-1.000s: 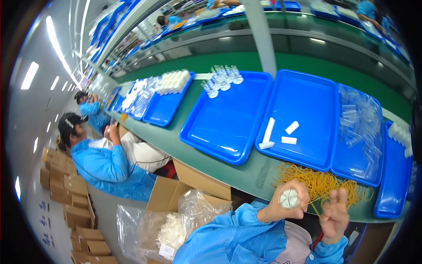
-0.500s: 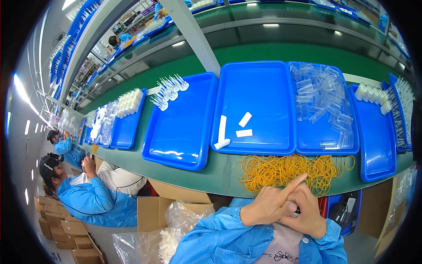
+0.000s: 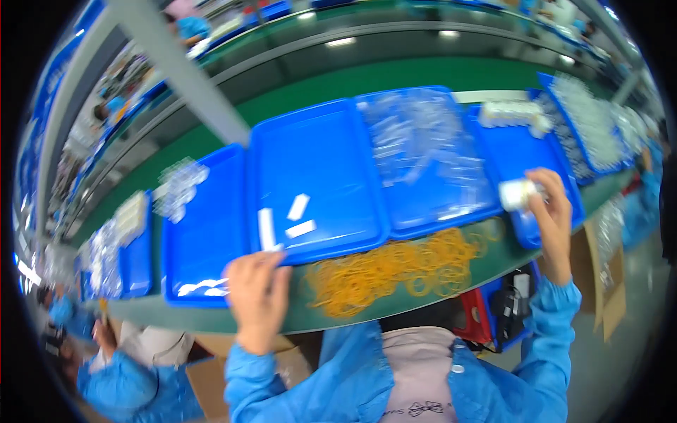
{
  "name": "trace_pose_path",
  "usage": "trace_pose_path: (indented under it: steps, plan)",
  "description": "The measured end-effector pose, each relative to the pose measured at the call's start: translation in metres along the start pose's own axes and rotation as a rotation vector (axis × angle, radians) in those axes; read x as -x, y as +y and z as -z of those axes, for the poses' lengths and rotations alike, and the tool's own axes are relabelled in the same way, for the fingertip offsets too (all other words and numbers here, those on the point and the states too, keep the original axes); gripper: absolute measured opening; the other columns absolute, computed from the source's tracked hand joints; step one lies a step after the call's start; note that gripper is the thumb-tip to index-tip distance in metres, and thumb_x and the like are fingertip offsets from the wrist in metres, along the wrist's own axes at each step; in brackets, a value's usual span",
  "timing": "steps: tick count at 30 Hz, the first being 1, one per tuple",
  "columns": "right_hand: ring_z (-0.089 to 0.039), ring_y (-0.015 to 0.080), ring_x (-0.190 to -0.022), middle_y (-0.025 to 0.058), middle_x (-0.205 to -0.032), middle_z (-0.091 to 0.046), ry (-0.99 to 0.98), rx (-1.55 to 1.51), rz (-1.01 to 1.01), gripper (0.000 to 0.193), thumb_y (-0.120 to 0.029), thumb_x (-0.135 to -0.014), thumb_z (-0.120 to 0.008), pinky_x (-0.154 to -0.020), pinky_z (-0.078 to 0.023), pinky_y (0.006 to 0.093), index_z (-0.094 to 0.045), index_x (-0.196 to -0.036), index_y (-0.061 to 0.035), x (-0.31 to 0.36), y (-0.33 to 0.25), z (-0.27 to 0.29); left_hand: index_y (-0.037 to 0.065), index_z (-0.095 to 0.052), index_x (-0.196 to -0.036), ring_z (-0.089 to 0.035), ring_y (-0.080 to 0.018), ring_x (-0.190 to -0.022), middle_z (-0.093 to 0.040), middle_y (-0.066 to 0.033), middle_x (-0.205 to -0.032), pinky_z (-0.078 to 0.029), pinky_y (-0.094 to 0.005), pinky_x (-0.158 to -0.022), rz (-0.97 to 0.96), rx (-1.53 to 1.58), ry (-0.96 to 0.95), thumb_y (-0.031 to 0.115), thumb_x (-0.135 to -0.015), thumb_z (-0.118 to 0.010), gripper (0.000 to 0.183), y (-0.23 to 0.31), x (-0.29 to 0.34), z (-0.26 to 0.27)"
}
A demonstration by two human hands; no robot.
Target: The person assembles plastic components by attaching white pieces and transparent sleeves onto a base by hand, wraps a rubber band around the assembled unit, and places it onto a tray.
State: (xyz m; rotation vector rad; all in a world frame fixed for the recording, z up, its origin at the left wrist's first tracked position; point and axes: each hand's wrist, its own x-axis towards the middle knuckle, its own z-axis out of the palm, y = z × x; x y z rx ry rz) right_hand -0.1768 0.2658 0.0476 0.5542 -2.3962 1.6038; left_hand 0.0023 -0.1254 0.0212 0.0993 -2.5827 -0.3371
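Observation:
My left hand (image 3: 257,292) is at the near left corner of the middle blue tray (image 3: 317,180), its fingers bent and the thumb apart. Its fingertips reach a small white piece (image 3: 273,248) at the tray's rim; blur hides whether they touch. Three white strips or tubes lie inside that tray, including a white strip (image 3: 298,207). On the right, my right hand (image 3: 553,211) grips a short white cylindrical piece (image 3: 518,195) between thumb and fingers. It is held over the near part of the right blue tray (image 3: 515,151), where similar white pieces (image 3: 511,113) stand in a row at the far end.
Yellow rubber bands (image 3: 395,275) are heaped on the green table before the trays. Clear plastic pieces (image 3: 423,141) fill another blue tray. A left blue tray (image 3: 204,233) holds thin-stemmed clear parts (image 3: 182,187). A co-worker in blue (image 3: 120,381) sits at the left.
My hands, earlier together over the rubber bands, have parted. The left has moved to the middle tray's corner, the right to the right tray with a white piece. The view has turned rightward.

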Motion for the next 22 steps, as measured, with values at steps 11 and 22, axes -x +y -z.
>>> trace_pose_path:
  steps: [11,22]
  plan:
    - [-0.058,0.0221,-0.082,0.01,-0.101,-0.056,0.149,0.443,0.197,0.041,-0.009,-0.072,-0.068,-0.071,-0.051,0.0314,-0.06,-0.112,-0.0072,-0.08,0.077,0.04,0.007,-0.066,-0.09,-0.049,-0.0261,-0.076,-0.056,-0.0082,-0.077,-0.036,-0.0378,-0.073,0.007,-0.256,-0.169,0.013,-0.063,-0.076,0.03,-0.034,-0.025,-0.016]
    - [-0.047,0.0296,-0.114,0.0084,-0.114,-0.058,0.269,0.967,0.098,0.044,-0.016,-0.068,-0.073,-0.097,-0.036,0.0439,-0.062,-0.11,-0.011,-0.148,0.16,0.056,0.009,-0.064,-0.091,-0.052,-0.0235,-0.077,-0.051,-0.0072,-0.079,-0.038,-0.0367,-0.073,0.087,0.018,0.044,0.009,-0.073,-0.069,0.018,-0.076,-0.059,0.007]
